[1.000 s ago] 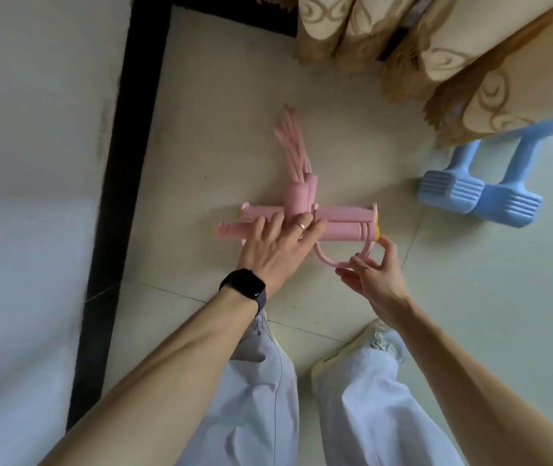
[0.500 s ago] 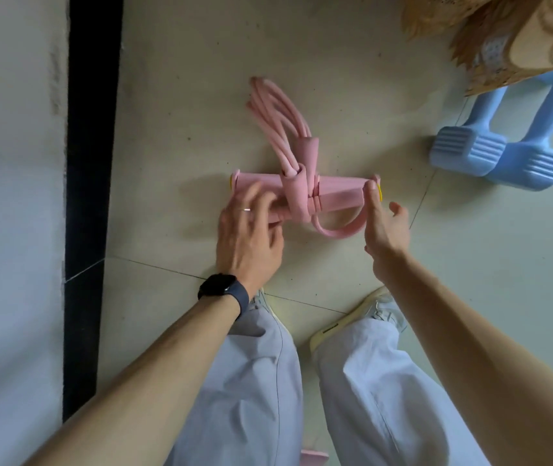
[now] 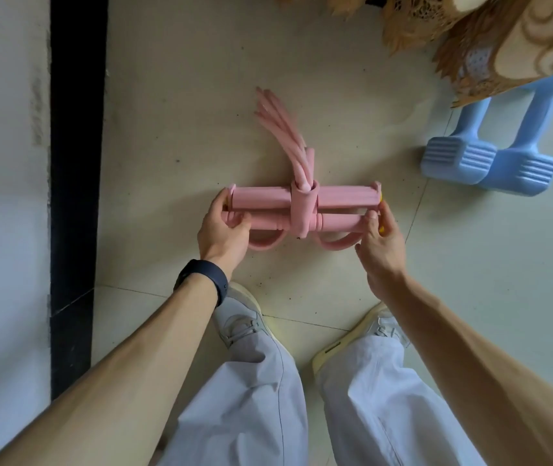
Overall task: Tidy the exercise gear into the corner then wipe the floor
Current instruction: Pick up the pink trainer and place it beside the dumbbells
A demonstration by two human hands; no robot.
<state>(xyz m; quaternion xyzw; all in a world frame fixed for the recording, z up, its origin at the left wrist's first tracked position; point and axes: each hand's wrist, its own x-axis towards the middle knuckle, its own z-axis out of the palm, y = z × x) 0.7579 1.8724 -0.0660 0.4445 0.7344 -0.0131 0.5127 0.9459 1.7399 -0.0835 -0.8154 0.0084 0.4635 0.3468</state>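
Note:
A pink pedal resistance band [image 3: 342, 197] lies flat on the beige floor tiles, its two foam bars side by side and its tubes bunched toward the far side. My left hand [image 3: 223, 227] grips the left ends of the bars, thumb on the end cap. My right hand [image 3: 381, 237] pinches the right end of the nearer bar. Two blue dumbbells [image 3: 490, 163] lie on the floor to the right, partly under a curtain.
A white wall [image 3: 6, 196] with a black skirting strip [image 3: 77, 163] runs along the left. A patterned beige curtain [image 3: 503, 45] hangs at the top right. My shoes [image 3: 245, 324] stand close behind the band.
Both hands have slid outward from the band's middle to its two ends. The bars now lie lined up and parallel.

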